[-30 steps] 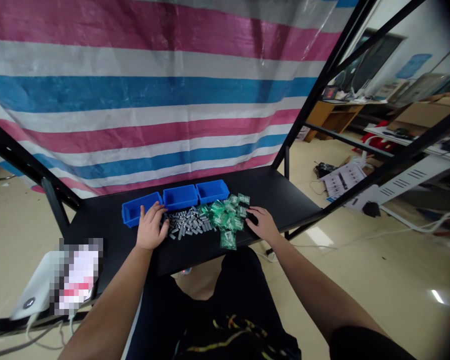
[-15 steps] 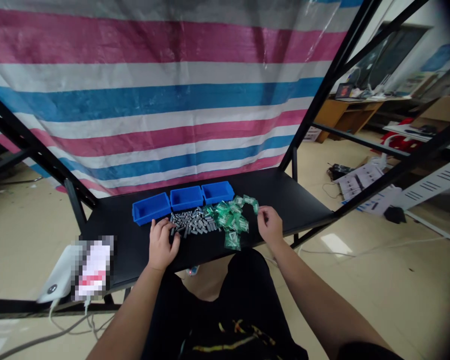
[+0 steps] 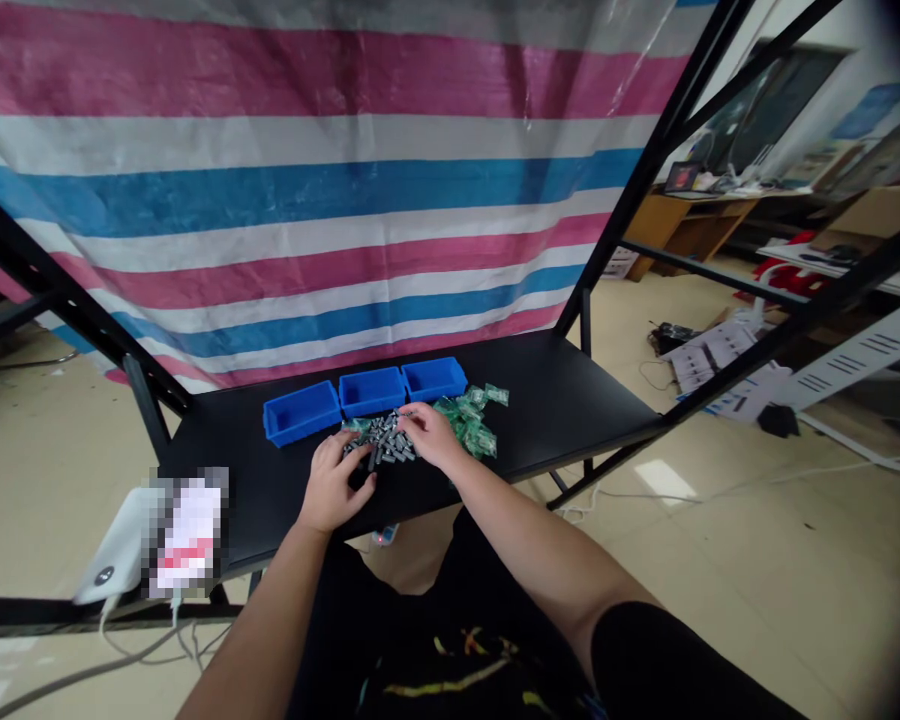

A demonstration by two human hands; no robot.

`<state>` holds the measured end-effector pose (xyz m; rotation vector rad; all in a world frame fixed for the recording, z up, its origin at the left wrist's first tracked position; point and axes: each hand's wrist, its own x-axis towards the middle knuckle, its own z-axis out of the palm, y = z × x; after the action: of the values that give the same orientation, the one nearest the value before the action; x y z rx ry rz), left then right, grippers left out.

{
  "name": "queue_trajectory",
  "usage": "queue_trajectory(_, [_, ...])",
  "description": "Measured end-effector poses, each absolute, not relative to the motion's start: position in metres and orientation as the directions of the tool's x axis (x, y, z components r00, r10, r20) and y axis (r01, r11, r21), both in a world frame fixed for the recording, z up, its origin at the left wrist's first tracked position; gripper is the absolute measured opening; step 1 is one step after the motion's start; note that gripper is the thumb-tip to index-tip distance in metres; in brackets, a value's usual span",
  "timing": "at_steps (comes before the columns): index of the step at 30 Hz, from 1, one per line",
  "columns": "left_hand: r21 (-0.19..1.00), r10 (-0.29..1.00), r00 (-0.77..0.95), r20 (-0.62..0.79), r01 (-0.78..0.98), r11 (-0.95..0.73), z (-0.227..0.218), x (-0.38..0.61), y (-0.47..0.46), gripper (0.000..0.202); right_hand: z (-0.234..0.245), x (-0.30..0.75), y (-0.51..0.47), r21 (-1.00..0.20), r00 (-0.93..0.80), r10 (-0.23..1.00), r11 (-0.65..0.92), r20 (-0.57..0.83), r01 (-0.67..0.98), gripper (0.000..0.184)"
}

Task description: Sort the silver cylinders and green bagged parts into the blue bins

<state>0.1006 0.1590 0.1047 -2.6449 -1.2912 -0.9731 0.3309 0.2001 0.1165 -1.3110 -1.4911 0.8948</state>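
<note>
Over the black table (image 3: pixel 555 395), the left hand (image 3: pixel 336 482) has spread fingers, the right hand (image 3: pixel 430 437) bent ones, whether pinching I cannot tell, and between them shiny grey cylinders (image 3: pixel 390 445) lie, long axes pointing mixed ways.

The striped sheet (image 3: pixel 307 200) hangs broad in pink, white and blue, and below its left side lie a white device (image 3: pixel 109 545) and a pixelated flat item (image 3: pixel 189 535), cables (image 3: pixel 131 658) trailing beneath! Right of the sheet stands a wooden desk (image 3: pixel 656 222) bearing a laptop (image 3: pixel 681 178); farther right sits a cardboard box (image 3: pixel 870 218).
</note>
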Motion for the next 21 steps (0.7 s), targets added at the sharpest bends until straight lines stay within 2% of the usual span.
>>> queue_trajectory(2, [0.218,0.717,0.449,0.533,0.747,-0.629,0.103,0.102,0.162,0.042,0.117,0.349,0.196,-0.841,0.028,0.956,0.242,0.291,0.483,0.01])
queue_trajectory(4, [0.234,0.761,0.406,0.507,0.784,-0.574,0.101,0.104,0.165,0.044,0.118,0.374,0.19,-0.715,0.058,0.924,0.253,0.379,0.652,0.01])
queue_trajectory(7, [0.283,0.822,0.328,0.466,0.825,-0.49,0.096,0.106,0.168,0.045,0.12,0.415,0.179,-0.536,0.092,0.916,0.145,0.39,0.832,0.022])
queue_trajectory(10, [0.314,0.841,0.303,0.449,0.827,-0.466,0.093,0.106,0.171,0.046,0.118,0.446,0.164,-0.468,0.068,0.967,0.058,0.247,0.882,0.042])
queue_trajectory(14, [0.323,0.837,0.317,0.447,0.815,-0.481,0.091,0.105,0.173,0.045,0.113,0.465,0.144,-0.392,0.008,0.992,0.043,0.127,0.919,0.048])
queue_trajectory(17, [0.319,0.832,0.328,0.447,0.811,-0.49,0.09,0.105,0.173,0.046,0.109,0.466,0.136,-0.362,-0.013,0.987,0.071,0.159,0.93,0.049])
queue_trajectory(21, [0.307,0.82,0.333,0.464,0.808,-0.502,0.091,0.106,0.172,0.047,0.1,0.464,0.136,-0.375,0.026,0.966,0.075,0.256,0.924,0.036])
